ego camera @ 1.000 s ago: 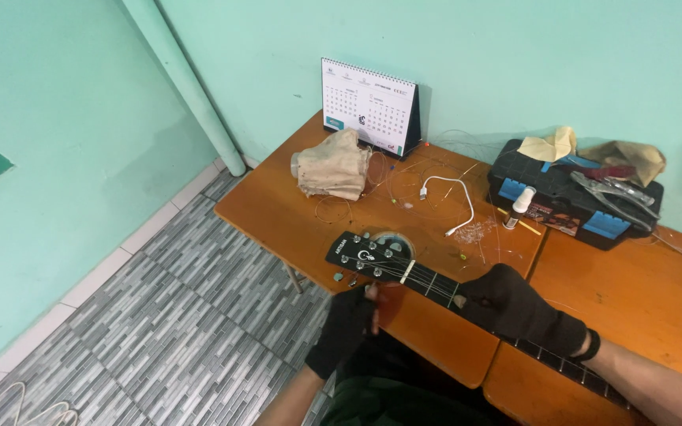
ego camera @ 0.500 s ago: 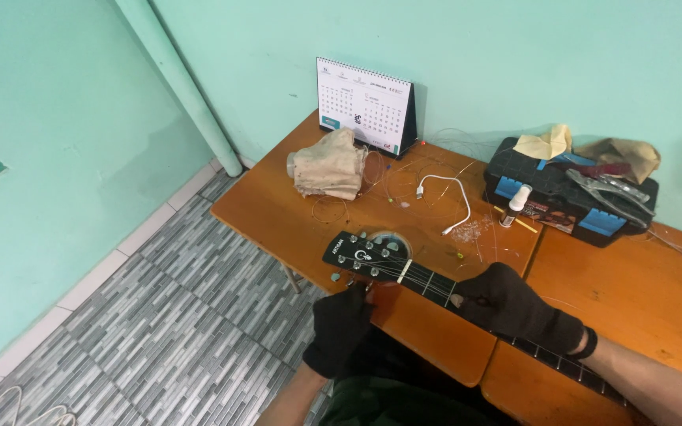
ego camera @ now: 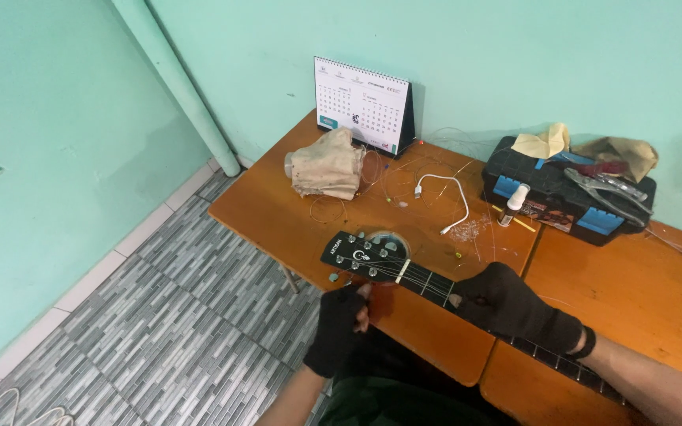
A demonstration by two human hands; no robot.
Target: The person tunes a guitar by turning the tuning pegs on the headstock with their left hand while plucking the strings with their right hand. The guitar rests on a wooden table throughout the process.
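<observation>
A guitar lies across the orange table, its black headstock (ego camera: 363,255) pointing left and the neck (ego camera: 436,284) running right under my arm. My left hand (ego camera: 338,327), in a black fingerless glove, is below the headstock at the table's front edge, with its fingertips pinched at a tuning peg on the near side. My right hand (ego camera: 511,306), also gloved in black, rests over the neck and strings, fingers curled on it.
On the table (ego camera: 278,217) lie a crumpled beige cloth (ego camera: 327,167), a desk calendar (ego camera: 363,106), a white cable (ego camera: 445,196), loose strings, a small white bottle (ego camera: 512,203) and a black-and-blue toolbox (ego camera: 566,189) with pliers and rags. Grey tiled floor lies to the left.
The view has shifted slightly. My left hand has crept up a little toward the headstock's near-side peg. My right hand stays on the neck.
</observation>
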